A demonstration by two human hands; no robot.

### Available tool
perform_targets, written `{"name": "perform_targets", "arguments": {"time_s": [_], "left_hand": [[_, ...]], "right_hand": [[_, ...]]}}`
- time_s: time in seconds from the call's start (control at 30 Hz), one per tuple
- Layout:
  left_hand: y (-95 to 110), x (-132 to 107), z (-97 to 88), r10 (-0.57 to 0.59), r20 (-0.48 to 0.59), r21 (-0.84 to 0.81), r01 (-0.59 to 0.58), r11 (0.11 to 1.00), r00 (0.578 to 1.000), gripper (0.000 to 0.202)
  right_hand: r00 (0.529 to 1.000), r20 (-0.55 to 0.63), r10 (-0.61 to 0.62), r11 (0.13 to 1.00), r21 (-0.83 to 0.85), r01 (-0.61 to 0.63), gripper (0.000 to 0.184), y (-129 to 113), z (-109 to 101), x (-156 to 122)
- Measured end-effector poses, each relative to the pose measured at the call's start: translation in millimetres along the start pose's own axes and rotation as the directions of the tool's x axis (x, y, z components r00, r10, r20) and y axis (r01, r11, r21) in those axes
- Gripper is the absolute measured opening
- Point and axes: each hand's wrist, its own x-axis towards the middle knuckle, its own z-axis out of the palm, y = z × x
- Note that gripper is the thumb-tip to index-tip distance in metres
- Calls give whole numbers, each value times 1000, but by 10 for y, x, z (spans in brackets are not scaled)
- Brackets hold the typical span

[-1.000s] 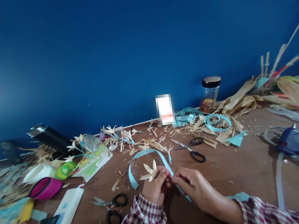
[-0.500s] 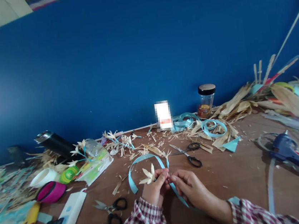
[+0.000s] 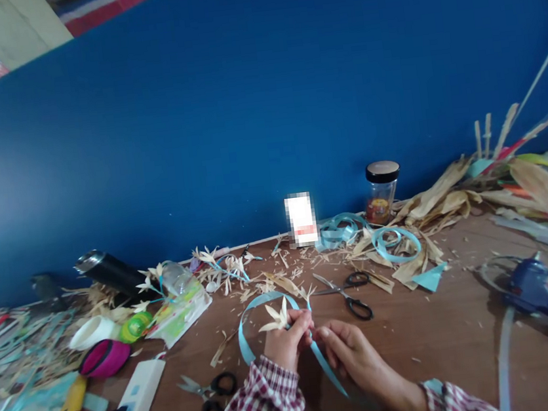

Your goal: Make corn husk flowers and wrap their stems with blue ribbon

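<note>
My left hand is closed in a pinch on a small cream husk flower, whose petals stick up and to the left of my fingers. My right hand is closed in a pinch right beside it, gripping a light blue ribbon. The ribbon loops up and to the left over the brown table and also trails down under my right wrist. Both sleeves are red and white check.
Black-handled scissors lie just beyond my hands; a second pair lies near my left sleeve. A blue glue gun sits right. A black-lidded jar, ribbon coils, husks, a black flask and a pink cup crowd the table.
The camera has tilted upward, showing more wall. My hands stay together on the flower and ribbon, with only slight shifts of the fingers.
</note>
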Motion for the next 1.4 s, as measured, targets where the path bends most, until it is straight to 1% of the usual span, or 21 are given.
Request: {"name": "perform_targets", "arguments": {"time_s": [0.1,0.27,0.37,0.43,0.5,0.6,0.67,0.73,0.83,1.03,1.23,1.33,1.4], "left_hand": [[-8,33,-6,35,10,61,-36,997,999,34],[-48,83,40,64,5,75,-64,995,998,33],[-28,105,46,95,58,148,-103,984,994,32],[-19,114,40,90,69,169,-101,980,994,31],[-26,124,37,77,45,143,-83,986,996,32],[-57,143,46,24,16,29,-24,999,1000,34],[-68,152,55,-21,33,-40,23,999,999,35],[-60,152,61,-49,55,-77,53,996,997,35],[-17,137,63,-89,61,-114,96,989,994,35],[78,75,55,-161,77,-224,175,959,984,34],[115,37,28,-181,94,-211,198,957,979,28],[135,33,19,-166,80,-185,178,966,983,27],[147,28,7,-150,90,-171,164,972,985,29]], "right_hand": [[999,-12,37,999,9,-37,44,12,0,8],[998,-41,42,999,17,-41,44,28,-13,28],[998,-51,24,1000,-14,-25,46,41,-30,42],[998,-58,14,999,-35,-16,48,43,-34,46],[998,-59,-2,999,-43,-1,49,45,-33,46],[997,-60,-42,998,-43,40,49,60,-33,49],[996,-60,-61,997,-49,59,48,76,-36,55],[997,-46,-55,998,-46,53,47,90,-39,61],[999,-20,-32,999,-25,32,47,97,-40,62],[999,6,-49,999,22,49,40,39,-19,11],[999,-16,-44,996,78,45,37,-16,7,-23],[999,-22,-49,995,89,51,38,-4,6,-27],[998,-19,-65,994,83,66,38,12,0,-27]]}}
